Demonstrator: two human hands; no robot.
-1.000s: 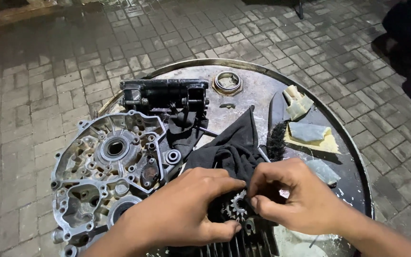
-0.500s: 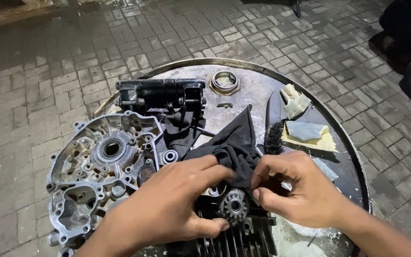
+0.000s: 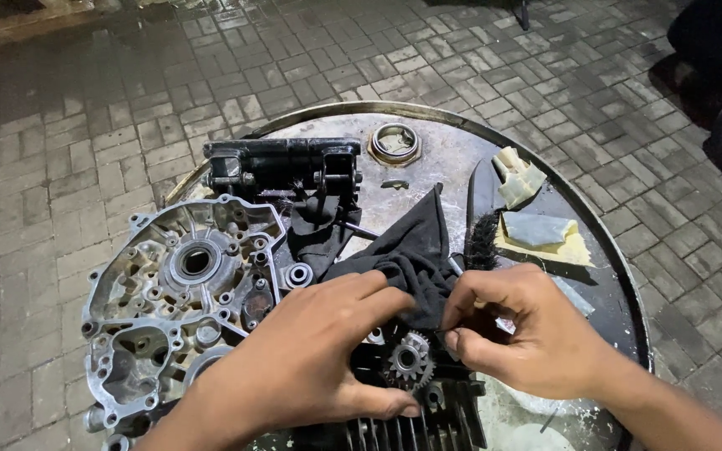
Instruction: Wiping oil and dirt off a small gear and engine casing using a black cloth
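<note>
Gear, a small toothed steel wheel, sits low at the centre of the round metal desk, on top of a dark finned engine part whose fins show at the bottom edge of the view. Left hand lies over the area just left of the gear, fingers stretched toward the black cloth, thumb curled beneath along the finned part; whether it grips anything under the palm cannot be told. Right hand is closed in a pinch, thumb and forefinger nipping the lower edge of the black cloth just above and to the right of the gear. The cloth runs upward from the pinch to a peak near mid-desk. A grey cast crankcase half with bearing bores and bolt holes lies on the left of the desk, overhanging its rim. A black machined block stands behind it at the far edge, and a metal ring lies just to its right. A black bristle brush lies near the right hand, with folded pieces of paper or abrasive sheet beyond it. Grey paving bricks surround the desk.
</note>
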